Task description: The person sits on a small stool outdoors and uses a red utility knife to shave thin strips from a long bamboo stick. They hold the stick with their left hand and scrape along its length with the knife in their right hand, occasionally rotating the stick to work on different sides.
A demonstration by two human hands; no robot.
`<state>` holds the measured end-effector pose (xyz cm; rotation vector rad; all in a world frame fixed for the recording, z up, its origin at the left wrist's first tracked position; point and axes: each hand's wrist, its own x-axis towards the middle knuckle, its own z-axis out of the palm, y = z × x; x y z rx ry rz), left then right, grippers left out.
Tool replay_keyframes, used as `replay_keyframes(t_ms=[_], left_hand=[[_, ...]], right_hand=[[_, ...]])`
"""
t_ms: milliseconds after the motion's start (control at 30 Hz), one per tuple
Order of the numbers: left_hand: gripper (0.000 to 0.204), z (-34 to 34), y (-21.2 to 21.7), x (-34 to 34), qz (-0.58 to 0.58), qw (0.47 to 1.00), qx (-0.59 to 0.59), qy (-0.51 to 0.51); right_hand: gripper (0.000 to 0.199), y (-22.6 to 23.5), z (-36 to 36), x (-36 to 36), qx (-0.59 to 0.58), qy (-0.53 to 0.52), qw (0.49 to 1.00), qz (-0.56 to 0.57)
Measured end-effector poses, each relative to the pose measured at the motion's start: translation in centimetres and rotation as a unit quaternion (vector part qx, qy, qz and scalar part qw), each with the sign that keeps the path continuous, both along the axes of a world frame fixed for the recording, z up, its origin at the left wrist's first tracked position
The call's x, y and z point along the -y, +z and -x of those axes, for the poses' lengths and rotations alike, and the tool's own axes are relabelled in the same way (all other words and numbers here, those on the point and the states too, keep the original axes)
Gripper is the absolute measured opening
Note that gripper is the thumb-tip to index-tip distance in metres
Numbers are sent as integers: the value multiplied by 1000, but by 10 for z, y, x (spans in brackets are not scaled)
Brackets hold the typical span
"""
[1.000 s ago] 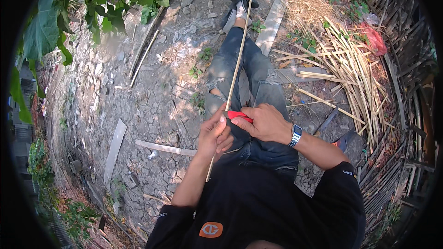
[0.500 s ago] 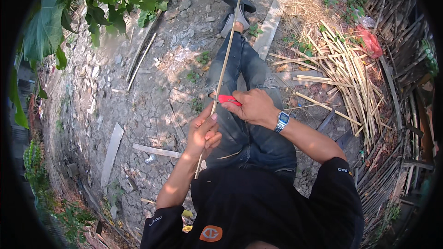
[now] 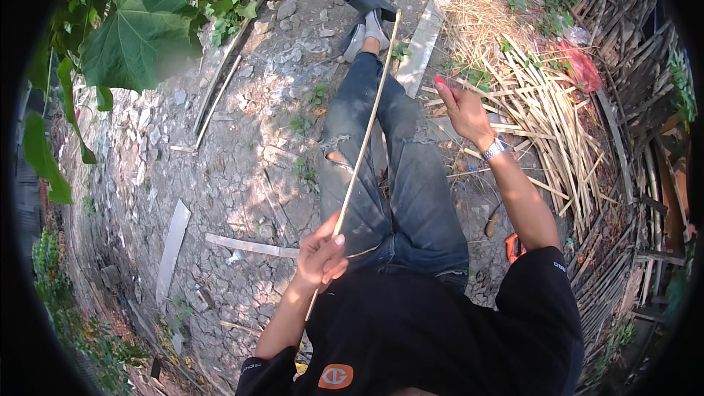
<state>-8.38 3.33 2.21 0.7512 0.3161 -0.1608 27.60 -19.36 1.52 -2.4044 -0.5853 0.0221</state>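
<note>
My left hand (image 3: 321,257) is closed around a long, thin bamboo strip (image 3: 367,139). The strip slants over my legs, its far end beside my foot and its near end below the hand, close to my shirt. Out to the right and away from the strip, my right hand (image 3: 469,115) is closed on a red utility knife (image 3: 440,82). Only a small red part of the knife shows above the thumb; its blade cannot be made out. The right hand is held before the pile of split bamboo strips (image 3: 561,125).
My legs in torn jeans (image 3: 422,183) stretch ahead over stony ground. A flat board (image 3: 429,37) lies by my foot. An orange-red handle (image 3: 515,247) rests near my right elbow. Leaves (image 3: 139,29) hang at upper left; stacked sticks (image 3: 587,297) line the right side.
My right hand has moved away from the strip, right and forward, with the knife still in it. The left hand has come slightly nearer to my body, and the strip's far end has swung right.
</note>
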Motion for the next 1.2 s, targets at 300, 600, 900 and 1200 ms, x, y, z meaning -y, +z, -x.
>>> replay_keyframes(t_ms=[300, 600, 900, 1200], left_hand=[[52, -64, 15, 11, -25, 999, -29, 15], [54, -33, 9, 30, -44, 996, -60, -55], [56, -44, 12, 21, -24, 999, -36, -19], [60, 10, 40, 3, -96, 984, -55, -142]], right_hand=[[58, 52, 152, -31, -75, 253, 959, 104], [60, 9, 64, -6, -69, 83, 991, 78], [60, 38, 152, -23, -61, 254, 958, 122], [70, -30, -34, 42, 6, -99, 995, 13]])
